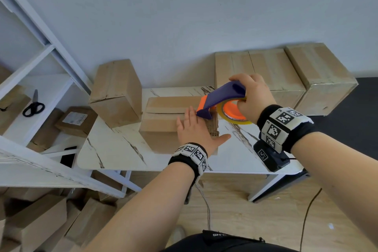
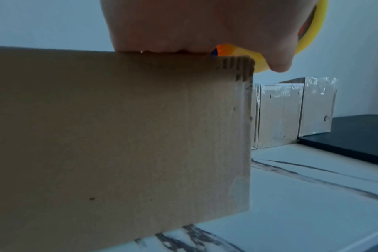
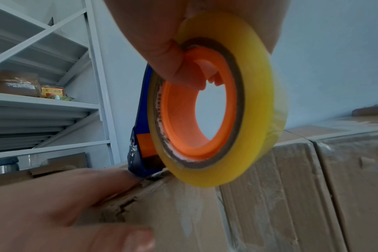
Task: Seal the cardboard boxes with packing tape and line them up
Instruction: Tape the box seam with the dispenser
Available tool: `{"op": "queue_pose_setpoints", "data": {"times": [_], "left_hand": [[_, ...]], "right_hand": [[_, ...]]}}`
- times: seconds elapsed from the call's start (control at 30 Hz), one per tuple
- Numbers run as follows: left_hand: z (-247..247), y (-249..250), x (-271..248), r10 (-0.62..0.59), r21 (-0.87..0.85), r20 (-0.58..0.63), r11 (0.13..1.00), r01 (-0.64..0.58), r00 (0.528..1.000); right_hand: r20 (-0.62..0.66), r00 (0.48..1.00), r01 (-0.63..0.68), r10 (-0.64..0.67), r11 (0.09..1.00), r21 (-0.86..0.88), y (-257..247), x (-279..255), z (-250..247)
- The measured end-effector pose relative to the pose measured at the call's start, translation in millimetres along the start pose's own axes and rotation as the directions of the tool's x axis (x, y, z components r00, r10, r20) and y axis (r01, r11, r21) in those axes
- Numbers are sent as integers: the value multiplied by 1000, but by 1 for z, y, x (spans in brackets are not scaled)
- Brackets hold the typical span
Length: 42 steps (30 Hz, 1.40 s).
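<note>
pressing left hand (image 1: 194,129) (flat) beside tape dispenser (image 1: 219,99) at box (image 1: 163,116) edge

Both forearms are bare. Each wrist wears a black band (image 1: 286,127) wrapped in white panels printed with black square-code markers. A black camera block (image 1: 272,156) hangs under the right wrist, a thin cable trailing from it.

Tape roll (image 3: 207,105) core: partial print "DENIA…", rest unreadable. Dark garment (image 1: 231,240): "SH…" fragment.
</note>
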<state>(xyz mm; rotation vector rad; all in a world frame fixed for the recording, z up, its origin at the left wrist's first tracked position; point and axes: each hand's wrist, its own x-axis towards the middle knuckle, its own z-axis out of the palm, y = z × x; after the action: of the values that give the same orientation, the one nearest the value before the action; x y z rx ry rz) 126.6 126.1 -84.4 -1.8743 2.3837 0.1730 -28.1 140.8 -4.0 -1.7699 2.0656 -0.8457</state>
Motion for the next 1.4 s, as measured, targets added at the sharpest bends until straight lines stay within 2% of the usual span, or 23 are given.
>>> {"op": "queue_pose_setpoints", "data": {"times": [0.1,0.2,0.37,0.47,0.7,0.9,1.0,1.13,1.4], "left_hand": [[2,4,2,-13,39,-31,999,14,999],[3,0,4,8,7,-61,1000,-7,998],[6,-25,3,51,-11,-116,999,-53,992],[8,-38,6,59,-7,-127,998,-60,990],[7,-45,9,96,35,-115,995,-93,989],[4,-45,12,118,17,-94,993,-117,989],[3,-44,14,123,17,-87,992,-122,989],[0,-42,16,105,36,-43,994,-104,994],[-9,-31,8,98,38,57,994,-101,993]], "right_hand": [[-5,1000,-14,14,1000,12,2,-2,1],[-4,1000,-16,17,1000,24,5,-4,3],[31,999,-27,26,999,42,8,-6,11],[62,998,13,-16,999,42,4,-11,17],[92,993,63,-68,997,54,6,-21,22],[61,993,92,-99,990,106,16,-37,24],[31,996,85,-89,991,106,28,-44,10],[22,998,50,-53,993,110,48,-58,-15],[43,997,64,-68,993,102,47,-65,-8]]}}
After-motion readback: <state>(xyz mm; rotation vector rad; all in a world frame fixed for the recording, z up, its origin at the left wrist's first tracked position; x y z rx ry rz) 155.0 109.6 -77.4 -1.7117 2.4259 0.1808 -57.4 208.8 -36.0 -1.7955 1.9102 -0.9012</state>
